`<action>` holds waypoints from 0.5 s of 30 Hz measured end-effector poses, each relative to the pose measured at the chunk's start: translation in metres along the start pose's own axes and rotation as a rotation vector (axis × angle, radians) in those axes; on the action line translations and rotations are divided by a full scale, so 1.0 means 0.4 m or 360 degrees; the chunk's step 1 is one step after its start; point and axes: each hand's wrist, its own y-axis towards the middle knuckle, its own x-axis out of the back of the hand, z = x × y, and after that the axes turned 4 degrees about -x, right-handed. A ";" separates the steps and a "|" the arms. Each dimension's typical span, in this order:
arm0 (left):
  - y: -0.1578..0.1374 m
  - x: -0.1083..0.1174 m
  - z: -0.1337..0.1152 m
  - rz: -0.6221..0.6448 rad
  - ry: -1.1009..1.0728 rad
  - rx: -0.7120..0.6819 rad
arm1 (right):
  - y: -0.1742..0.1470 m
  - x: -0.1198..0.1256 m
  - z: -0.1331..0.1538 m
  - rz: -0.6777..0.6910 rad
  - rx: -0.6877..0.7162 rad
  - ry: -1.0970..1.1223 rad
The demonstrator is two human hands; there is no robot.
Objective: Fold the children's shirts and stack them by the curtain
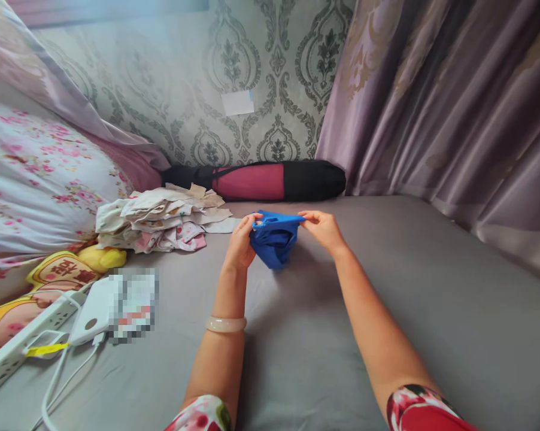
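Note:
A piece of blue cloth (274, 242) hangs between my two hands, its upper edge stretched taut. It looks like a small garment, but its exact kind does not show. At its left corner, my left hand (243, 240) pinches the edge with the fingers closed. My right hand (321, 228) grips the opposite corner between thumb and fingertips. The lower part of the cloth droops in folds just above the grey bed sheet (324, 347); whether it touches the sheet I cannot tell.
To the left lies a pile of folded light clothes (162, 215). Nearer are a white power strip (27, 341) with cables, a white device (97, 311) and a yellow plush toy (102, 258). A black and red long bag (252, 181) lies against the wall. Curtains (431, 108) hang on the right.

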 end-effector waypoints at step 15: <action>-0.039 -0.036 0.000 0.0487 -0.0054 0.0249 | -0.131 0.154 0.187 0.0757 -0.0012 -0.0189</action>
